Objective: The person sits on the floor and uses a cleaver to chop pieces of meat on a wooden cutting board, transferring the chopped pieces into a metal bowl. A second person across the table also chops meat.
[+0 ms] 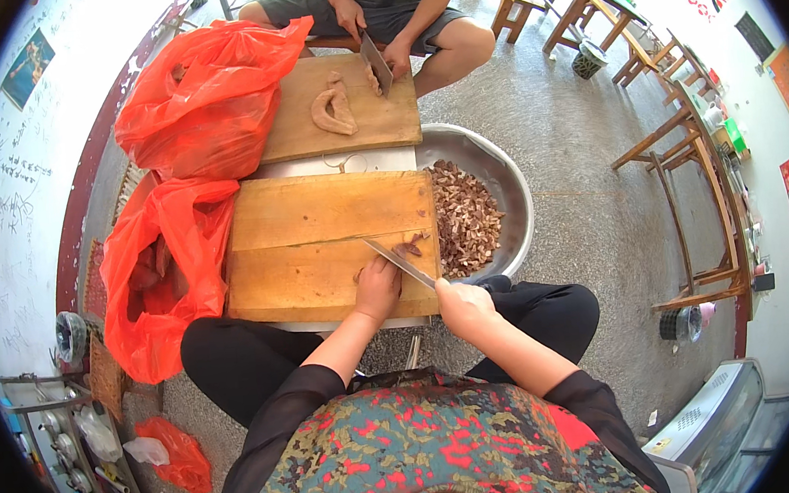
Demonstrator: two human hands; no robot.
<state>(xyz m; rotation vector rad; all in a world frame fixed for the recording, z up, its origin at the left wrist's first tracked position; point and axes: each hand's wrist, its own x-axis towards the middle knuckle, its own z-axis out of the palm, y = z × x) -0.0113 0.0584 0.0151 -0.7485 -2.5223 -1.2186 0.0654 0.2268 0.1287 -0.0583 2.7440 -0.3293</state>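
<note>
My right hand (465, 307) grips the handle of a knife (399, 261), its blade slanting up and left across the wooden cutting board (294, 212). Just left of the blade, my left hand (378, 288) rests on the board with its fingertips against a dark piece of meat, mostly hidden under them. Cut slices of dark meat (408, 247) lie past the blade, close to the board's right edge. Beyond that edge, a large metal basin (515, 195) holds a heap of chopped meat (467, 220).
Opposite, a person's hands (397, 55) work a cleaver (374, 64) on a second board (288, 126) bearing pale meat (334, 112). Red plastic bags (202, 102) stand at the left; the nearer red bag (196, 290) gapes around meat. Wooden tables (704, 201) line the right wall.
</note>
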